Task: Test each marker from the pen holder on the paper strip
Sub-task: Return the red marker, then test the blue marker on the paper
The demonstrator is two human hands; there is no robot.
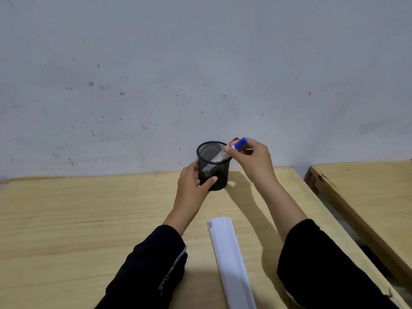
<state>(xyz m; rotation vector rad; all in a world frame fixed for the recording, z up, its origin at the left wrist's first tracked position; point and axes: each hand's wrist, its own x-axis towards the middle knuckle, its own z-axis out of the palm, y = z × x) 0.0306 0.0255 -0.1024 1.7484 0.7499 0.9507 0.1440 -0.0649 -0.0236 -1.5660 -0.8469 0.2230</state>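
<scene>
Nearest the camera, two black sleeves, left (153,270) and right (323,268), reaching forward over a pale wooden table (66,219). Between the forearms, a long white paper strip (229,259) flat on the tabletop, running away from the viewer, its near end cut off by the lower edge of the picture. At the strip's far end, short marks (210,224) side by side in the left corner: blue and red for certain, any third colour too small to tell. Farther on, left hand (191,184) curled around the left side of a black mesh pen holder (215,172), thumb across its front wall, fingers wrapped out of sight behind, holder upright on the table near the far edge. Above and right of the rim, right hand (252,159) pinching narrowly on a white marker with a blue cap (239,143), cap end up and to the right, barrel slanting down-left into the holder, lower part visible through the mesh. Just behind the blue cap, a red cap (234,139) peeking out, its marker mostly hidden; whether also gripped, impossible to tell. Shadows of arm and holder falling to the right across the wood. To the right, apart by a gap, a second wooden table (367,186). Beyond everything, a grey-blue wall (200,63), scuffed and speckled.
</scene>
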